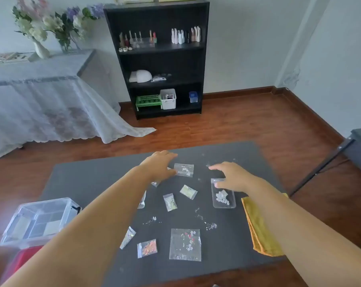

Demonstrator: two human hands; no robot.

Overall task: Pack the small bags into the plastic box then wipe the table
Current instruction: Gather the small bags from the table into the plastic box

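Several small clear bags lie scattered on the dark grey table. My left hand reaches over the far part of the table, its thumb touching the left edge of a small bag with white bits. My right hand hovers with fingers spread, its thumb resting on the top of a longer bag of white pieces. Nearer me lie a large bag with flower shapes, an orange-filled bag and a silvery bag. The clear plastic box stands open at the table's left edge.
A yellow cloth lies at the table's right edge. Loose glittery bits are strewn over the table's middle. Beyond the table are wooden floor, a black shelf, a lace-draped table and a dark frame on the right.
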